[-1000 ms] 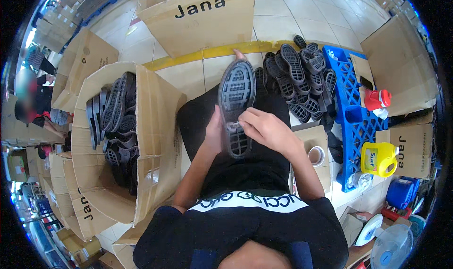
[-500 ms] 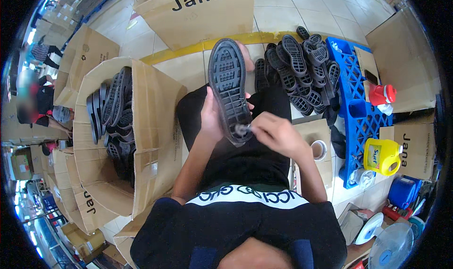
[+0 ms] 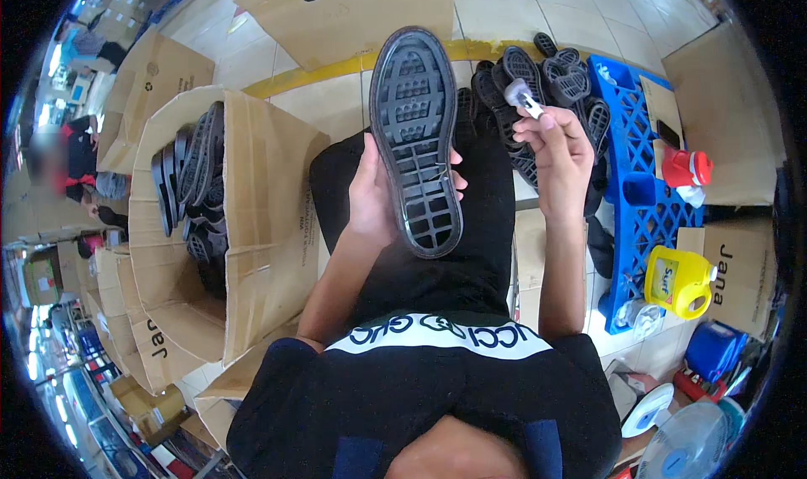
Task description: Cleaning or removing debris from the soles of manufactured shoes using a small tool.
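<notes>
The left hand [image 3: 380,195] held a black rubber shoe sole [image 3: 417,134] upright at the centre of the frame, tread side toward the camera, its fingers wrapped behind the lower half so that only their tips showed at the sole's right edge. The right hand [image 3: 556,147] was raised just beside it, upper right of centre, thumb and fingertips pinched on a small pale tool [image 3: 523,99] — clear of the sole, not touching it.

As a judgement, the work stood somewhere in the middle: an open cardboard box [image 3: 252,227] at the left of the frame already held a row of black soles [image 3: 192,185] on edge, while a loose pile of soles [image 3: 546,79] lay at the upper right, against a blue plastic pallet [image 3: 643,218]. Which group was finished could not be told from the view, nor whether the sole in hand had been treated yet — no mark showed on its tread.

The tool was too small and blurred to name. The left palm was hidden behind the sole, and the lower part of the pile behind the right forearm. A yellow jug [image 3: 677,281] and a red-capped bottle [image 3: 685,168] stood at the right, bent by the lens.
</notes>
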Tool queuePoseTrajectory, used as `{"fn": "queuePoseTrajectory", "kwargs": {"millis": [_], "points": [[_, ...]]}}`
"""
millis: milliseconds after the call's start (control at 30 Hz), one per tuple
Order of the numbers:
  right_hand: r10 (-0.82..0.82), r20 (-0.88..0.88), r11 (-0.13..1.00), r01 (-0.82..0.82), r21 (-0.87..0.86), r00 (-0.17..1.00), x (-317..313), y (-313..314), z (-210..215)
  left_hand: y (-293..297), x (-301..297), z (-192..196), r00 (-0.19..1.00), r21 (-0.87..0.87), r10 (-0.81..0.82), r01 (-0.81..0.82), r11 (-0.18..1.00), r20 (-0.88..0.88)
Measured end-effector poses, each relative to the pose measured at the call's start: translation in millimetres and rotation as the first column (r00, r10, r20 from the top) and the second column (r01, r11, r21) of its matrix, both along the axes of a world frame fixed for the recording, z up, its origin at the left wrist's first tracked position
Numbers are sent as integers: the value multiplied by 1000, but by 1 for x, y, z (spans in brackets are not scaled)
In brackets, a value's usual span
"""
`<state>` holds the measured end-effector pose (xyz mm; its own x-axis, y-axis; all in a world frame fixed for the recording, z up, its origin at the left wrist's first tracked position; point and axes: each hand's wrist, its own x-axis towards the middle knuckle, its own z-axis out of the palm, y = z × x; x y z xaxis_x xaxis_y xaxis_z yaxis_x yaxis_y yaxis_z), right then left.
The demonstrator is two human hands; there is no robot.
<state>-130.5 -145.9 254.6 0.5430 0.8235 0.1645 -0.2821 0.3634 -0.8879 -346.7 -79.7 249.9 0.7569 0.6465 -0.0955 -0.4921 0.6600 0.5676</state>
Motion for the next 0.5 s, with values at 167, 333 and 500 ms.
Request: {"fn": "queuePoseTrajectory", "kwargs": {"millis": [167, 333, 500], "points": [[93, -231, 987, -58, 153, 968, 14, 4, -12, -3, 12, 25, 992, 1, 9, -9, 1000, 124], [198, -351, 961, -110, 253, 915, 21, 9, -9, -4, 24, 47, 970, -68, -3, 20, 997, 243], [159, -260, 967, -97, 237, 952, 20, 13, -10, -4, 28, 51, 949, -81, -22, 50, 995, 315]]}}
